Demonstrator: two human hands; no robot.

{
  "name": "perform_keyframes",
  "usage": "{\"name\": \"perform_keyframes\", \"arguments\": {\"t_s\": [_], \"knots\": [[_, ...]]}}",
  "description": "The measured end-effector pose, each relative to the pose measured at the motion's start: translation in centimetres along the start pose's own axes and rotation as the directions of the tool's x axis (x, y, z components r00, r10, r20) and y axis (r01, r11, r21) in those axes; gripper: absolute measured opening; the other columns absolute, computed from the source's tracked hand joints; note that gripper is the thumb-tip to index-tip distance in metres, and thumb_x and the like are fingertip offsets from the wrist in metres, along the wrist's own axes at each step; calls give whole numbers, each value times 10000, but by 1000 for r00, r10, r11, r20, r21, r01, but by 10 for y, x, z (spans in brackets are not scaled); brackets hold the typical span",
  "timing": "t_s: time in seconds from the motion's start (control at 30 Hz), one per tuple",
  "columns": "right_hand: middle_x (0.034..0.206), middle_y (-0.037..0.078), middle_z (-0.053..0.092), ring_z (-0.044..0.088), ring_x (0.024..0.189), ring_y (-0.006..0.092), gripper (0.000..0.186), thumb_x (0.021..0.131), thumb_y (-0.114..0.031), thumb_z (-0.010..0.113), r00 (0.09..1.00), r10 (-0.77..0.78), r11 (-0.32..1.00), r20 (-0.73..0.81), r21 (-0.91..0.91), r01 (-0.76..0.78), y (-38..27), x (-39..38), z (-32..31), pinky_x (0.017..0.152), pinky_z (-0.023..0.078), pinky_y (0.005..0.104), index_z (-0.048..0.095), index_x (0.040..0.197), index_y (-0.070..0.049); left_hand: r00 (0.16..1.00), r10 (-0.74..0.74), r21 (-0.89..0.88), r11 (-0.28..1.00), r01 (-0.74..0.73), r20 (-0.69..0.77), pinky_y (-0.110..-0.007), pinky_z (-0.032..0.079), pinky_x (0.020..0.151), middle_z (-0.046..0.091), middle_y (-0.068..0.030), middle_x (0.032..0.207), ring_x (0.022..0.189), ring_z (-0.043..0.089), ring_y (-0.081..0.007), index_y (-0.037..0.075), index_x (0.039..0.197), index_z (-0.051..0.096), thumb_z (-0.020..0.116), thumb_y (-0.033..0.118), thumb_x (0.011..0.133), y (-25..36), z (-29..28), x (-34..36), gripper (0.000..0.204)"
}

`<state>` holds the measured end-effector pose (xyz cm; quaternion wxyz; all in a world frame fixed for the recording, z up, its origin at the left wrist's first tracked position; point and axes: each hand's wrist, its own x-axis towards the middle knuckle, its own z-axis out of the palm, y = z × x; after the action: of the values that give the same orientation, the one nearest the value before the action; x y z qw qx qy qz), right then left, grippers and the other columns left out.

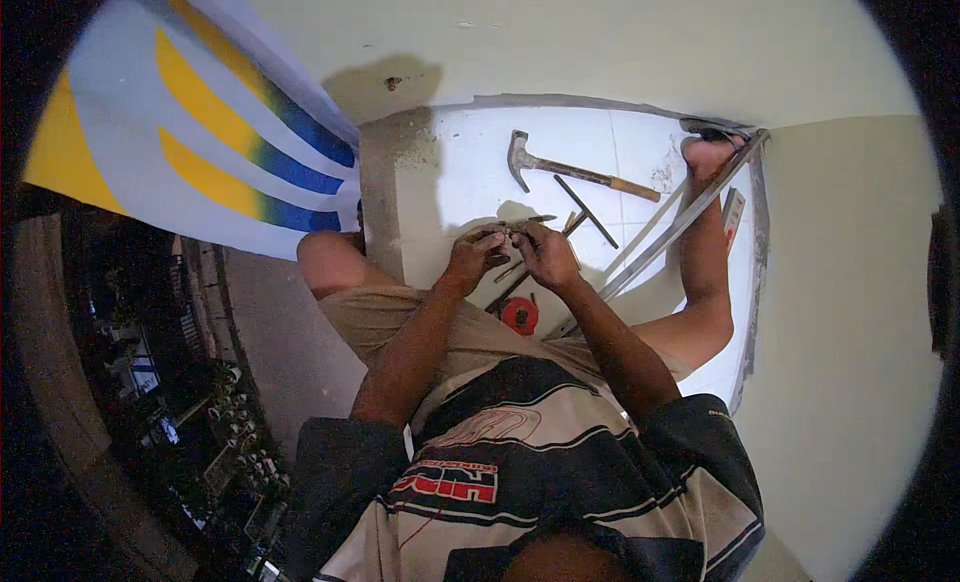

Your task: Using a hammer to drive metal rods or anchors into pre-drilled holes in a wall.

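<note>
Pale cream walls [600, 42], white tiled floor [470, 172], striped banner [200, 112].

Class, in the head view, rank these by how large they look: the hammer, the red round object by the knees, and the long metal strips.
1. Long metal strips
2. Hammer
3. Red round object, though it lies nearer the camera, so its true size is unsure.

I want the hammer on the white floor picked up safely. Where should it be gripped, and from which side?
Grip the hammer by its wooden handle near the free right end, coming from above. It lies flat on the white floor, metal claw head to the left, and the handle end looks clear of the thin rods beside it.
</note>
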<state>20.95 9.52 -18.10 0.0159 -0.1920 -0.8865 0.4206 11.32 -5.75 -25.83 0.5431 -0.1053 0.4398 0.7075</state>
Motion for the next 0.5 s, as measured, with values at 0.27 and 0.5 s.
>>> {"name": "perform_keyframes", "arguments": {"t_s": [0.27,0.5], "knots": [[903,224,690,680,825,426,185,891,-135,606,962,-36,856,271,-489,169,-5,17,-12,716,545,501,655,1026,-18,995,76,82,993,-81,57,-350,613,755,664,-57,970,835,673,-175,27,1143,660,696,142,925,-7,1,7,249],[927,211,711,696,827,420,209,903,-169,629,957,48,884,286,-457,93,-11,18,-4,705,545,508,646,1060,-32,989,150,212,966,-146,0,-342,580,822,686,-70,1005,921,663,-184,16,1127,671,678,170,942,0,5,1,241]]}}
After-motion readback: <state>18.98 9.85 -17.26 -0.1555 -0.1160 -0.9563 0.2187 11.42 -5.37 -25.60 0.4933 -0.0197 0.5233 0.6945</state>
